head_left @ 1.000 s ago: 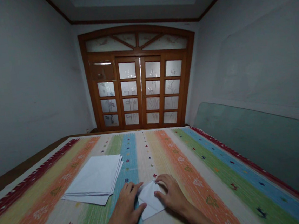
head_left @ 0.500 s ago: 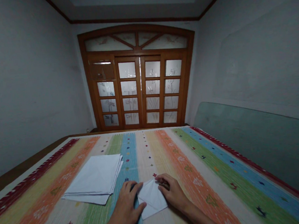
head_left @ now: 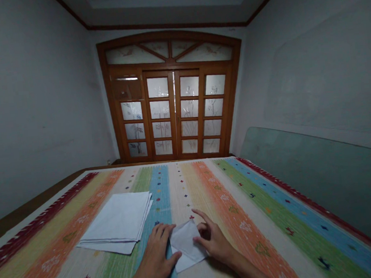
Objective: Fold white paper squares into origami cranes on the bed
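Partly hidden, folded white paper, beneath both hands

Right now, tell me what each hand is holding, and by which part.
The left hand pins the left edge of the folded white sheet; the right hand touches its right side, but whether it pinches cannot be told.

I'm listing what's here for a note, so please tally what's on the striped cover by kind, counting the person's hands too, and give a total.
Stack of white sheets: 1 (the sheets in it can't be counted exactly)
Folded white sheet: 1
Hands: 2, the left hand and the right hand
Total: 4
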A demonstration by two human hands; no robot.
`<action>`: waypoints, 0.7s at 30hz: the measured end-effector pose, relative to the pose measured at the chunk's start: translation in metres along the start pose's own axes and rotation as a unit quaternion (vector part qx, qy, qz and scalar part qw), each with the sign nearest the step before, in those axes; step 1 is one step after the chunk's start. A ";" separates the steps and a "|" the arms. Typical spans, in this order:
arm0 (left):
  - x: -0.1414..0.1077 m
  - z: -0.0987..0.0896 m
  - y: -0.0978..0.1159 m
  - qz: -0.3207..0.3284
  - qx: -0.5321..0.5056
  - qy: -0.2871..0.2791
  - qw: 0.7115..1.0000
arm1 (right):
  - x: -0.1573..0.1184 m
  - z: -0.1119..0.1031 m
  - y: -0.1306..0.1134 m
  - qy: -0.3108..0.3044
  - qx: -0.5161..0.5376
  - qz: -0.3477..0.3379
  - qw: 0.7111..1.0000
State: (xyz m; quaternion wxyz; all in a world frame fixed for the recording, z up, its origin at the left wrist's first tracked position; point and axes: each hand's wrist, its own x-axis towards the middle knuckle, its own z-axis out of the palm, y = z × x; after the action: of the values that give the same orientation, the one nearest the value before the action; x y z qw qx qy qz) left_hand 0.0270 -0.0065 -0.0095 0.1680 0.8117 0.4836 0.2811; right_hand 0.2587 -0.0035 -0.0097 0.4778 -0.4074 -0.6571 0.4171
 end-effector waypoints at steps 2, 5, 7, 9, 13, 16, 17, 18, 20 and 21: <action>0.000 0.000 -0.001 0.008 -0.010 0.008 1.000 | -0.003 0.001 -0.004 -0.036 0.009 0.013 0.999; -0.001 -0.002 0.000 0.013 -0.027 0.019 0.999 | -0.008 0.001 -0.011 -0.083 -0.006 0.018 0.996; -0.001 -0.004 0.001 0.021 -0.039 0.021 0.999 | -0.011 0.001 -0.015 -0.099 -0.062 -0.004 0.993; -0.001 -0.006 0.002 0.035 -0.053 0.019 0.998 | -0.013 0.000 -0.017 -0.101 -0.142 -0.047 0.984; 0.002 -0.009 0.004 0.038 -0.070 0.025 0.996 | -0.015 0.000 -0.016 -0.102 -0.242 -0.112 0.958; 0.004 -0.012 0.006 0.031 -0.073 0.021 0.997 | -0.016 0.001 -0.017 -0.099 -0.260 -0.147 0.949; 0.005 -0.013 0.007 0.028 -0.070 0.012 0.997 | -0.017 0.001 -0.018 -0.095 -0.266 -0.161 0.946; 0.005 -0.014 0.008 0.024 -0.064 0.003 0.998 | -0.017 0.001 -0.018 -0.091 -0.273 -0.175 0.942; 0.005 -0.017 0.010 0.015 -0.047 -0.013 0.999 | -0.017 0.001 -0.019 -0.081 -0.288 -0.197 0.934; 0.005 -0.018 0.010 0.012 -0.036 -0.017 0.999 | -0.016 0.001 -0.019 -0.076 -0.295 -0.203 0.931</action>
State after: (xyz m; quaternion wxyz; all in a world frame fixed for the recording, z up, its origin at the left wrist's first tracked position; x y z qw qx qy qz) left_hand 0.0245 -0.0074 0.0120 0.2025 0.8155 0.4604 0.2863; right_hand 0.2581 -0.0248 0.0031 0.3592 -0.3553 -0.8534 0.1282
